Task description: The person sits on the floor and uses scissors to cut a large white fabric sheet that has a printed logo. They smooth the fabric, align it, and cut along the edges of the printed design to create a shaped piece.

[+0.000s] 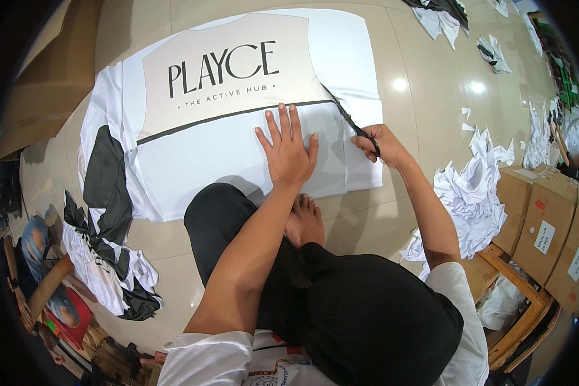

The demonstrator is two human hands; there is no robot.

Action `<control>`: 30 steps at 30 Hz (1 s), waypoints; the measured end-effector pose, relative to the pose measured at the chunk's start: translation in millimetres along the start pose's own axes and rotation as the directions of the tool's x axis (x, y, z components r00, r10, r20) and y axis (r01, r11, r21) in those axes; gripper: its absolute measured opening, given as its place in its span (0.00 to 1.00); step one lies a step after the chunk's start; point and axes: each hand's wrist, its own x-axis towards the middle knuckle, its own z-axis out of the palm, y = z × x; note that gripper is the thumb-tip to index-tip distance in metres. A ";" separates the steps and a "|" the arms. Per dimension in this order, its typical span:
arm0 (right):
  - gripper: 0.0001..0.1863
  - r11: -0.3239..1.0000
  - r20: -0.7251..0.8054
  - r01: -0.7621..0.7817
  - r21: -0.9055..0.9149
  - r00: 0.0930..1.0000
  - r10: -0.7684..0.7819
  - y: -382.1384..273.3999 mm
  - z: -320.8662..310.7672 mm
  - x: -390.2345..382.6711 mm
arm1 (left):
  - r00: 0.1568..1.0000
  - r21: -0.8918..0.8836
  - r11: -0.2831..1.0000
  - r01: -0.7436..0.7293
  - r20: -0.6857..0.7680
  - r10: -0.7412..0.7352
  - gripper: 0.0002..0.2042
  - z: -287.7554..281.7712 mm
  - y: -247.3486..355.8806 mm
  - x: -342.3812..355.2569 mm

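Left hand (288, 154) spread on a smooth white cloth (199, 167), right hand (381, 144) gripping slim black scissors (352, 123)

At our far left, near the dark rim of the view, we see another person's ripped blue denim trouser leg (38, 239). Above it stands a large brown cardboard box (64, 83). Next comes a rumpled heap of white and black fabric (119, 257), lying on the glossy beige tiled floor (170, 257); a dark charcoal piece of fabric (107, 168) overlaps the left edge of our white cloth.

The cloth itself lies spread on the floor in front of us, its upper part carrying a beige printed panel (238, 61) with bold dark lettering and a thin black stripe (225, 116) along its lower border. Our left hand grasps nothing: it rests palm down, fingers fanned, with the fingertips by the stripe. Just below it we see our bare foot (304, 225), near the cloth's lower edge.

Farther right, our right hand is curled around the handles of the scissors, whose blades slant up and left onto the cloth, by the right end of the stripe.

Beyond that hand lies a tangled pile of white fabric scraps (473, 199), and at our far right stand brown cardboard cartons (547, 215) with white labels, behind a wooden frame (518, 289).
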 end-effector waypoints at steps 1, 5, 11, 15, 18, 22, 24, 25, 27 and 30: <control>0.16 1.000 0.002 0.005 0.005 1.000 -0.005 0.6 1.6 -0.2 | 1.000 0.000 1.000 0.000 -0.001 0.000 0.41 -0.3 -0.1 0.0; 0.17 1.000 -0.030 0.001 -0.006 1.000 -0.002 -0.9 7.4 -4.7 | 1.000 0.001 1.000 0.003 0.012 -0.003 0.41 -1.1 -0.4 -0.1; 0.20 0.999 -0.048 0.031 0.026 0.998 -0.029 -16.2 17.4 -9.8 | 1.000 0.000 1.000 0.011 0.015 -0.011 0.41 0.1 -0.5 0.1; 0.20 0.999 -0.068 0.036 0.007 0.997 -0.036 -20.5 19.0 -3.6 | 1.000 0.004 1.000 0.004 0.030 -0.004 0.40 -0.6 0.5 0.7; 0.19 1.000 -0.069 0.027 0.012 0.997 -0.026 -26.4 23.3 -0.9 | 1.000 0.007 1.000 0.002 0.028 -0.002 0.40 -0.8 -0.5 0.6; 0.19 1.000 -0.082 0.020 0.005 0.996 -0.019 -24.0 25.8 2.9 | 0.999 0.033 0.999 0.009 0.038 -0.010 0.41 -0.9 0.0 0.4; 0.19 1.000 -0.082 0.007 0.019 0.997 -0.006 -18.8 27.3 5.7 | 0.999 0.041 0.999 0.013 0.050 -0.015 0.41 0.3 0.2 -0.1; 0.19 0.999 -0.074 0.004 0.035 0.997 -0.001 -18.0 28.4 6.4 | 0.999 0.039 0.999 0.013 0.048 -0.015 0.41 -0.1 0.0 0.0; 0.19 0.998 -0.073 -0.003 0.055 0.997 0.007 -15.9 31.0 7.7 | 0.999 0.034 0.999 0.014 0.046 -0.015 0.41 -0.8 -0.2 0.0; 0.18 0.998 -0.087 -0.007 0.069 0.996 0.013 -14.7 35.0 7.6 | 0.999 0.025 1.000 0.012 0.042 -0.013 0.41 -1.4 0.5 0.2</control>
